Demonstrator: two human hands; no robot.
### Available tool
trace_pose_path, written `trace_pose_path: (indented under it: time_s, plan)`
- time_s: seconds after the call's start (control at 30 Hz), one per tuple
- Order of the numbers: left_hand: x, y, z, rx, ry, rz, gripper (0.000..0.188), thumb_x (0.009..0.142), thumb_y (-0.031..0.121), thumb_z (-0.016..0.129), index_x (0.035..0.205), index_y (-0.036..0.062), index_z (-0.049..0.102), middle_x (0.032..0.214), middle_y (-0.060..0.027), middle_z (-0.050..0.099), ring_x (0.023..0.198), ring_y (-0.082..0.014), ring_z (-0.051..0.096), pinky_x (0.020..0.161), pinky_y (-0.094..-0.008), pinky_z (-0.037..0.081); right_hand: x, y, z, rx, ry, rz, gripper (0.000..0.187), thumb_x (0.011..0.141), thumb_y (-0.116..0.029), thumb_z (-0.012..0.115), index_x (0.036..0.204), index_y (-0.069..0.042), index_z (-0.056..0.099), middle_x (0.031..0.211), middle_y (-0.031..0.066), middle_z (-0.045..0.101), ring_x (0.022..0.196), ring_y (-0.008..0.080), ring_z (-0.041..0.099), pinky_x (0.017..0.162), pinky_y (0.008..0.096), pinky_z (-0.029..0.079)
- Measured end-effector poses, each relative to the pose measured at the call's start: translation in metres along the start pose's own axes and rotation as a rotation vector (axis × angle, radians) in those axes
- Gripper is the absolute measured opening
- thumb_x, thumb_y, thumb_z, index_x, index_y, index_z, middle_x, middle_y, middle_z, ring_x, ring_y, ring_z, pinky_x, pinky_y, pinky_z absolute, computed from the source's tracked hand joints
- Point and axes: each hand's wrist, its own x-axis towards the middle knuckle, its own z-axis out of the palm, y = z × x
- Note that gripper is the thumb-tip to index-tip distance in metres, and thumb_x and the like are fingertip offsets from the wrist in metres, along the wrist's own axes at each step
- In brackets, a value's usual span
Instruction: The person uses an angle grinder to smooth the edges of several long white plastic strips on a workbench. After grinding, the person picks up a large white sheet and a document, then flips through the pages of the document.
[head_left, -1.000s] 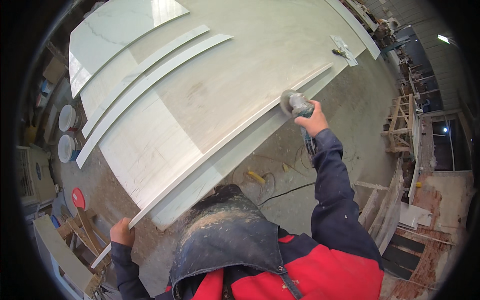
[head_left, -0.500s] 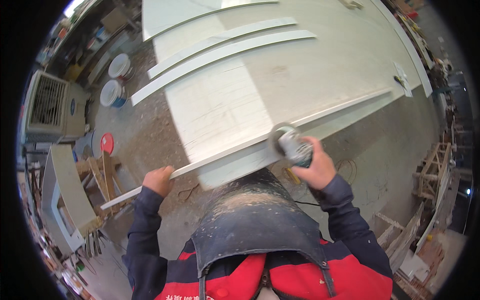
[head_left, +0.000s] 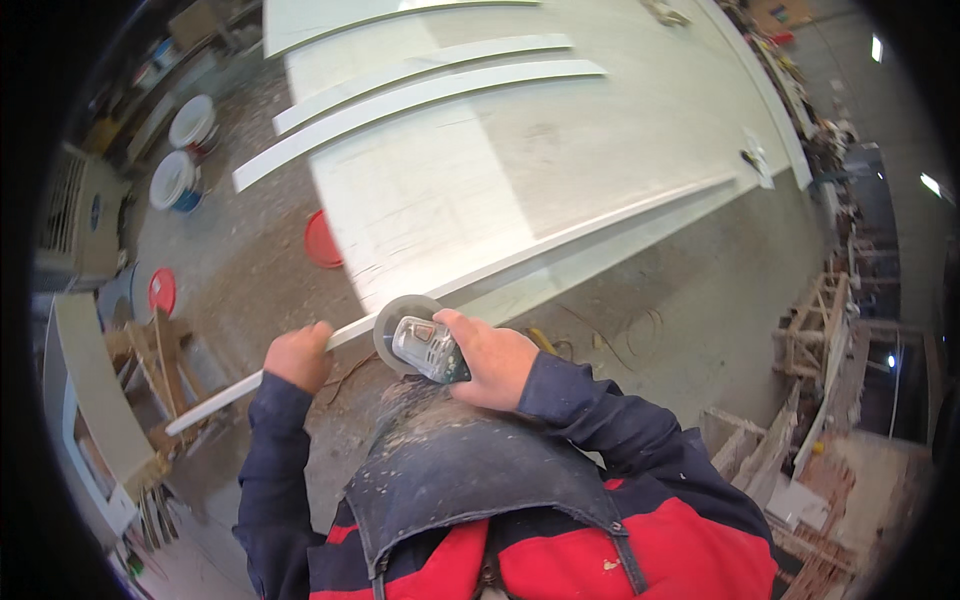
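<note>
My left hand (head_left: pixel 300 357) is closed around a long, narrow white strip (head_left: pixel 600 215), close to its near left end. The strip runs up to the right along the near edge of a pale tabletop (head_left: pixel 430 225), and its left end juts out past that edge. In my right hand (head_left: pixel 497 362) is an angle grinder (head_left: pixel 428 348) with a round disc (head_left: pixel 393 328). The disc lies over or against the strip, a short way right of my left hand; whether it touches cannot be made out. The grinder's body hides part of the strip and the table edge.
Two white strips (head_left: pixel 420 95) lie farther back on the table. Lidded buckets (head_left: pixel 175 182) and red lids (head_left: pixel 322 240) are on the floor at left. A cooler unit (head_left: pixel 85 215) and wooden pieces (head_left: pixel 155 360) stand beyond. Wooden frames (head_left: pixel 812 325) are at right.
My right hand has brought the grinder left along the strip, close to my left hand. The view has shifted a little, and another red lid now shows beside the table.
</note>
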Motion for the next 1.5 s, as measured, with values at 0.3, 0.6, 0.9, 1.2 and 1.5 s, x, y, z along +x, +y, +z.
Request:
trace_pose_path:
  time_s: [0.3, 0.6, 0.9, 1.2, 1.5]
  plan:
    - [-0.001, 0.001, -0.005, 0.045, -0.043, -0.06, 0.016, 0.079, 0.011, 0.072, 0.089, 0.0097, 0.059, 0.08, -0.0167, 0.065, 0.077, -0.0421, 0.067, 0.067, -0.0518, 0.053, -0.071, 0.143, -0.098, 0.01, 0.399, 0.366, 0.081, 0.076, -0.025, 0.077, 0.143, -0.007, 0.037, 0.115, 0.0311, 0.066, 0.105, 0.0496, 0.066, 0.089, 0.052, 0.055]
    - [-0.041, -0.055, 0.022, 0.086, -0.134, -0.306, 0.013, 0.081, 0.009, 0.069, 0.089, 0.0085, 0.06, 0.081, -0.02, 0.063, 0.08, -0.0461, 0.064, 0.069, -0.0534, 0.05, -0.128, 0.315, -0.218, 0.033, 0.667, 0.594, 0.079, 0.073, -0.027, 0.076, 0.14, -0.007, 0.039, 0.11, 0.0307, 0.069, 0.102, 0.0495, 0.067, 0.089, 0.0515, 0.054]
    - [-0.043, -0.073, 0.011, 0.203, -0.2, -0.343, 0.015, 0.081, 0.012, 0.069, 0.094, 0.0071, 0.064, 0.085, -0.0201, 0.066, 0.084, -0.0459, 0.065, 0.072, -0.0533, 0.052, -0.17, 0.467, -0.32, 0.047, 0.858, 0.782, 0.085, 0.071, -0.031, 0.08, 0.141, -0.005, 0.041, 0.122, 0.0293, 0.067, 0.114, 0.0453, 0.065, 0.099, 0.0476, 0.052]
    - [-0.039, -0.067, 0.007, 0.291, -0.185, -0.408, 0.015, 0.079, 0.008, 0.067, 0.094, 0.0069, 0.068, 0.082, -0.0233, 0.067, 0.086, -0.0493, 0.065, 0.073, -0.0537, 0.052, -0.19, 0.549, -0.36, 0.137, 1.044, 0.858, 0.087, 0.067, -0.032, 0.085, 0.138, -0.002, 0.045, 0.124, 0.0278, 0.067, 0.116, 0.041, 0.066, 0.101, 0.044, 0.051]
    - [-0.038, -0.047, 0.008, 0.198, -0.162, -0.445, 0.015, 0.08, 0.007, 0.068, 0.096, 0.0063, 0.067, 0.087, -0.023, 0.068, 0.09, -0.0485, 0.066, 0.077, -0.053, 0.053, -0.178, 0.398, -0.301, 0.161, 0.722, 0.63, 0.078, 0.073, -0.027, 0.078, 0.14, -0.009, 0.044, 0.11, 0.0293, 0.068, 0.105, 0.0485, 0.067, 0.09, 0.0501, 0.054]
